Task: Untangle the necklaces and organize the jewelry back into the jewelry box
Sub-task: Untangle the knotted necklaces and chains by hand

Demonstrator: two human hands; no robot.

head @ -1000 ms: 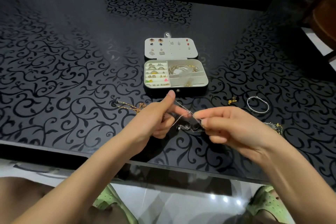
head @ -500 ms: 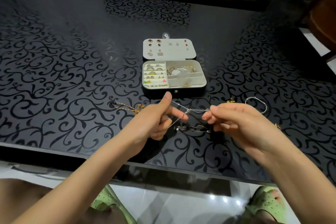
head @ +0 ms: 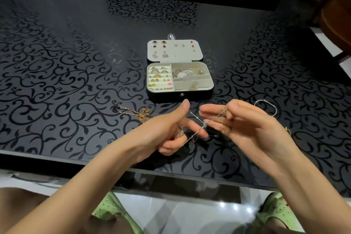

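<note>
1. The open jewelry box (head: 167, 96) stands in the middle of the table (head: 66, 53), and its lid lies flat toward the far edge.
2. From the box to the left edge there is wide room for a hand.
3. A gold necklace (head: 141, 115) lies near the near edge, just beside the left hand (head: 163, 135).
4. The silver chain (head: 196, 119) spans the gap between the left hand and the right hand (head: 247, 127).
5. A silver bangle (head: 275, 109) lies just beyond the right hand.

A silver necklace (head: 204, 125) is held strung between the curled fingers of the left hand (head: 167, 131) and the pinching right hand (head: 247, 127). Just beyond the fingers an open jewelry box (head: 180, 97) is seen; left of them, a gold necklace (head: 141, 114).
</note>
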